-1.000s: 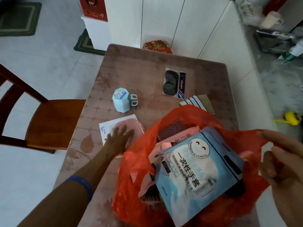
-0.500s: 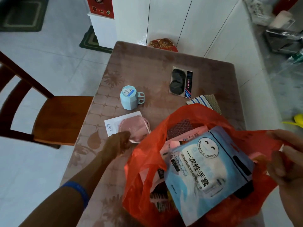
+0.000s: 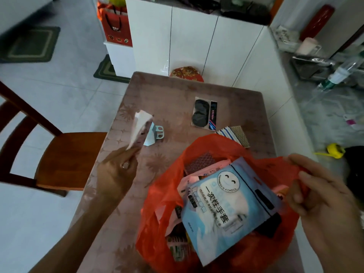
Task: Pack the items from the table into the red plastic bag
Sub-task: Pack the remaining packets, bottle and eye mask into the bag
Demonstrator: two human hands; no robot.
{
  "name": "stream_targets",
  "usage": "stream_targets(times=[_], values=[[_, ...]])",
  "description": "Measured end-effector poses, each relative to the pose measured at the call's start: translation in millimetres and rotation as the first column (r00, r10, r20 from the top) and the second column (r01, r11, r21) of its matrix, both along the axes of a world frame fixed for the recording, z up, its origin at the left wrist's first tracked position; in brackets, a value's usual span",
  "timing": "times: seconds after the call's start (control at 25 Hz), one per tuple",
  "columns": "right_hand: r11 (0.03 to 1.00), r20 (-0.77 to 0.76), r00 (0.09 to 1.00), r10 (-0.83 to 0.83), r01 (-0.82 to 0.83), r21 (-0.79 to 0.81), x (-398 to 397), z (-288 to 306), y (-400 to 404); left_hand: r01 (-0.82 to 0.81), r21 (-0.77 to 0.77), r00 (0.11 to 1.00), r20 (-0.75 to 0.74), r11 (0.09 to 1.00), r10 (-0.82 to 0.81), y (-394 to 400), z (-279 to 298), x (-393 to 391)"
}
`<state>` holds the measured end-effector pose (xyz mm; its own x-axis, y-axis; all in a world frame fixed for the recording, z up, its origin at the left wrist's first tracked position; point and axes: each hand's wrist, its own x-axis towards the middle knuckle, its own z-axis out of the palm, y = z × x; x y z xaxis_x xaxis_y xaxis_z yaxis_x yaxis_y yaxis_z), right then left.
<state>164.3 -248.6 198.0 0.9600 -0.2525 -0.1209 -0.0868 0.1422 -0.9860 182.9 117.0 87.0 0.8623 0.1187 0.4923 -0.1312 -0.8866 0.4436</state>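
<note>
Pinching the flat pink-and-white packet [image 3: 140, 131] by its lower end, left hand [image 3: 118, 170] raised above the table's left edge [image 3: 110, 138], fingers and thumb closed tight on that end. Standing nearly on edge, long axis running up and away from the fingertips, tilted a little toward the far side, hiding most of the pale blue mug [image 3: 155, 134] behind it. Lying to the right of and nearer than the packet: the red plastic bag [image 3: 163, 194], mouth gaping on the table's near right part, already holding a light blue glove pouch [image 3: 226, 205] and other packs beneath. Gripping the bag's right rim, right hand [image 3: 323, 198], fingers curled round the bunched red film, keeping the mouth wide. Judged from this, a short swing rightward and toward the body for the left hand, clearly the nearer and the only free carrier, with the packet best turned flat or slid in edgewise down the open gap along the bag's left wall, beside the blue pouch. Still out toward the far right of the table: a black eye-mask pack [image 3: 204, 114] and, touching the bag's far rim, a striped packet [image 3: 233, 133].
</note>
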Motion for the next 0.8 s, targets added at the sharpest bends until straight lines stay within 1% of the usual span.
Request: stream_targets(times=[0.04, 0.08, 0.12, 0.16, 0.2, 0.24, 0.28, 0.32, 0.36, 0.4, 0.44, 0.48, 0.52, 0.6, 0.64, 0.68, 0.72, 0.76, 0.8], values=[[0.999, -0.012, 1.000, 0.012, -0.011, 0.036, 1.4, 2.5, -3.9, 0.073, 0.041, 0.992, 0.096, 0.996, -0.077, -15.2, 31.4, -8.8], [1.000, -0.028, 1.000, 0.012, -0.011, 0.027, 2.4, 6.3, -7.1, 0.170, 0.076, 0.972, 0.149, 0.983, -0.179, -34.9, 60.0, -19.4], [1.000, -0.044, 0.999, 0.019, -0.018, 0.025, 3.4, 11.1, -8.1, 0.287, 0.109, 0.942, 0.146, 0.952, -0.301, -54.5, 79.1, -28.7], [1.000, -0.060, 0.998, 0.016, -0.015, 0.018, 4.6, 14.2, -11.1, 0.408, 0.146, 0.902, 0.086, 0.901, -0.422, -73.8, 89.4, -36.7], [1.000, -0.069, 0.997, 0.017, -0.016, 0.026, 5.8, 15.1, -13.8, 0.524, 0.183, 0.849, -0.030, 0.832, -0.528, -92.5, 87.7, -42.5], [0.999, -0.072, 0.997, 0.023, -0.020, 0.035, 5.7, 16.2, -16.2, 0.631, 0.192, 0.775, -0.205, 0.752, -0.598, -109.7, 83.2, -47.0], [0.999, -0.066, 0.997, 0.029, -0.026, 0.043, 4.4, 17.6, -20.4, 0.738, 0.157, 0.659, -0.376, 0.657, -0.651, -125.6, 75.5, -49.7], [0.998, -0.059, 0.997, 0.041, -0.038, 0.052, 3.5, 17.5, -25.7, 0.812, 0.048, 0.522, -0.505, 0.581, -0.688, -135.5, 70.5, -50.0], [0.997, -0.065, 0.997, 0.048, -0.044, 0.060, 2.5, 17.4, -30.9, 0.843, -0.073, 0.412, -0.552, 0.534, -0.725, -140.5, 68.1, -48.1], [0.996, -0.075, 0.996, 0.056, -0.051, 0.072, 2.6, 18.1, -36.8, 0.816, -0.213, 0.345, -0.567, 0.537, -0.748, -144.6, 77.5, -44.3], [0.994, -0.072, 0.995, 0.074, -0.068, 0.085, 4.0, 19.8, -42.9, 0.746, -0.347, 0.314, -0.570, 0.569, -0.759, -149.0, 87.6, -36.9], [0.992, -0.070, 0.994, 0.088, -0.081, 0.102, 4.9, 19.5, -49.7, 0.667, -0.446, 0.327, -0.546, 0.598, -0.772, -154.2, 99.0, -27.9], [0.988, -0.066, 0.992, 0.110, -0.102, 0.115, 6.3, 18.7, -54.4, 0.604, -0.517, 0.372, -0.492, 0.607, -0.788, -159.7, 108.7, -15.3], [0.978, -0.050, 0.989, 0.136, -0.126, 0.164, 8.5, 15.0, -64.8, 0.552, -0.498, 0.562, -0.372, 0.669, -0.739, -178.5, 121.6, 21.3], [0.973, -0.045, 0.990, 0.136, -0.125, 0.194, 12.0, 11.9, -68.5, 0.510, -0.483, 0.627, -0.357, 0.711, -0.692, -187.4, 121.5, 47.3], [0.968, -0.049, 0.991, 0.124, -0.110, 0.226, 15.6, 7.6, -70.8, 0.465, -0.460, 0.671, -0.375, 0.757, -0.640, -196.2, 117.9, 76.6], [0.962, -0.058, 0.991, 0.117, -0.099, 0.253, 19.3, 5.9, -71.2, 0.435, -0.419, 0.690, -0.414, 0.797, -0.594, -205.6, 107.7, 107.6], [0.956, -0.044, 0.990, 0.132, -0.115, 0.270, 24.5, 1.4, -71.9, 0.416, -0.356, 0.688, -0.478, 0.837, -0.546, -213.5, 90.6, 139.4], [0.953, -0.031, 0.991, 0.132, -0.118, 0.280, 30.7, -3.4, -71.8, 0.432, -0.238, 0.667, -0.565, 0.870, -0.486, -219.9, 68.6, 171.8]])
